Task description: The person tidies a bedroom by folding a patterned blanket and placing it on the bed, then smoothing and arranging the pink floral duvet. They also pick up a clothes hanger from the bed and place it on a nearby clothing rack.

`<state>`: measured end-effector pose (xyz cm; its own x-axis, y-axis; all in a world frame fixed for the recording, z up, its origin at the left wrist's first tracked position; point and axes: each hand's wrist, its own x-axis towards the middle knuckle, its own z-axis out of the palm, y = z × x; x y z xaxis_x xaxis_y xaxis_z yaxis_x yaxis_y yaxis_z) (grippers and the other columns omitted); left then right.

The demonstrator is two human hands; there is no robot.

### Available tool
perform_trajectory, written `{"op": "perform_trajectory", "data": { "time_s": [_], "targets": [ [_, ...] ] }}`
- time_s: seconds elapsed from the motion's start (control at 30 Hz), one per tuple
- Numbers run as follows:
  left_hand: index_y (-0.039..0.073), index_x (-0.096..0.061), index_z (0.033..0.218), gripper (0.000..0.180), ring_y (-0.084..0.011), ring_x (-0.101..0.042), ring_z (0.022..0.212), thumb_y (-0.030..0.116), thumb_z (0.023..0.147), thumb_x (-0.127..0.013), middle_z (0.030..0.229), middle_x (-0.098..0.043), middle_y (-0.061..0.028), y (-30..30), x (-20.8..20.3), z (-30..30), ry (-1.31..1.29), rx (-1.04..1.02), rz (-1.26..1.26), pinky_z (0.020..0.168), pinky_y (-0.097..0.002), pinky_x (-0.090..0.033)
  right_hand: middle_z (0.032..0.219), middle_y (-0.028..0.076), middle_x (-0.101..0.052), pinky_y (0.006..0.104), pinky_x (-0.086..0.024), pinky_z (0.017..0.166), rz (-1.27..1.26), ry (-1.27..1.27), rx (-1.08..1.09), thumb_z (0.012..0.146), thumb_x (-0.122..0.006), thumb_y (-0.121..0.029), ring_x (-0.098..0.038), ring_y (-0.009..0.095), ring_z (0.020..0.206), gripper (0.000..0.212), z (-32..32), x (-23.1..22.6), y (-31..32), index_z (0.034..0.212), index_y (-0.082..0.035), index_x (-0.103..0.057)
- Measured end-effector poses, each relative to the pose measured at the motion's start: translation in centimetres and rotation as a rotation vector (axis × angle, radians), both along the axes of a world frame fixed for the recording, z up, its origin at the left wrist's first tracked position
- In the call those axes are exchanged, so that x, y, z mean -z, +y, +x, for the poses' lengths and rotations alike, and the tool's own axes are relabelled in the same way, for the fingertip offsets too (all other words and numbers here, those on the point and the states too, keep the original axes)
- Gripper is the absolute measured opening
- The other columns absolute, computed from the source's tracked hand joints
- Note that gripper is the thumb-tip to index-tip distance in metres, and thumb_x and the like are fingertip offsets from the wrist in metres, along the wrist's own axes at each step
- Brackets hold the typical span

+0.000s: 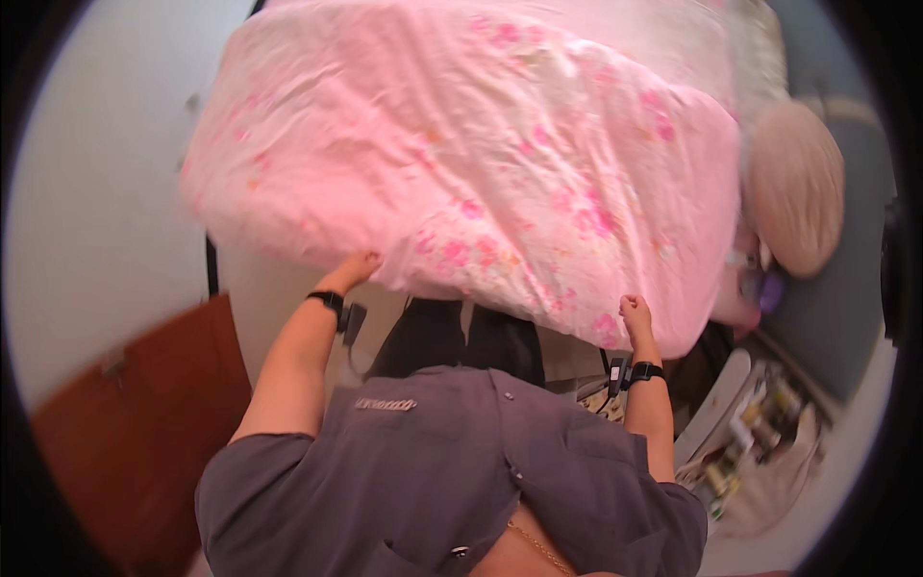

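Observation:
A large pink quilt (pixel 385 135) with a floral print spreads across the bed in front of me, rumpled, its near edge lifted and hanging at my legs. My left hand (pixel 360 266) is closed on that near edge, left of the middle. Farther right, my right hand (pixel 632 310) grips the same edge near its right corner, the fingers curled in a fist. Between the two hands the cloth sags slightly, with folds running up from it. Each wrist wears a black band with a small device.
A beige oval cushion (pixel 796 188) stands at the bed's right. Below it, a bag (pixel 774 486) is filled with small items beside a white panel (pixel 713 404). A reddish-brown wooden board (pixel 144 433) stands at the lower left. White wall (pixel 96 192) lines the left side.

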<state>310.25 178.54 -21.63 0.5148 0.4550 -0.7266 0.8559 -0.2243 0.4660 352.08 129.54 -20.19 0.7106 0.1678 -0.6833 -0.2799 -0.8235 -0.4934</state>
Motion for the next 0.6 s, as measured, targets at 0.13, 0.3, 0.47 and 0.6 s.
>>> {"op": "perform_trajectory", "data": {
  "time_s": [0.13,0.3,0.47,0.6],
  "targets": [
    [0.006,-0.055,0.108,0.036,-0.0121,-0.053,0.07,0.031,0.081,-0.056,0.076,-0.057,-0.0034,0.7,-5.9,-2.6,0.084,-0.536,-0.168,0.058,-0.027,-0.044,0.079,0.007,-0.06,0.0268,-0.046,0.061,-0.062,0.601,-0.248,0.083,-0.052,-0.035,-0.058,0.015,0.068,0.032,-3.8,1.0,8.7,0.093,-0.005,-0.057],
    [0.009,-0.05,0.113,0.04,-0.0141,-0.054,0.085,0.039,0.086,-0.05,0.098,-0.056,-0.0037,-0.3,-7.0,-13.2,0.119,-0.908,-0.252,0.07,-0.0286,-0.045,0.093,0.016,-0.06,0.0348,-0.047,0.075,-0.203,1.008,-0.471,0.084,-0.045,-0.053,-0.059,0.025,0.083,0.06,-12.0,-0.1,19.6,0.11,0.001,-0.049],
    [0.008,-0.047,0.115,0.043,-0.0179,-0.054,0.093,0.04,0.087,-0.048,0.105,-0.054,-0.0065,3.1,-5.6,-23.9,0.13,-1.058,-0.304,0.078,-0.0317,-0.045,0.119,0.023,-0.047,0.0396,-0.042,0.088,-0.182,1.168,0.043,0.079,-0.039,-0.066,-0.049,0.031,0.108,0.087,-21.3,2.6,24.7,0.125,0.008,-0.033],
    [0.006,-0.047,0.115,0.044,-0.0194,-0.053,0.096,0.04,0.087,-0.047,0.106,-0.054,-0.0085,9.6,-4.3,-29.8,-0.021,-1.142,-0.274,0.081,-0.0322,-0.044,0.119,0.023,-0.045,0.0469,-0.041,0.087,0.292,1.056,0.634,0.067,-0.047,-0.074,-0.049,0.035,0.104,0.1,-27.6,5.9,27.2,0.122,0.008,-0.034]
  ]
}}
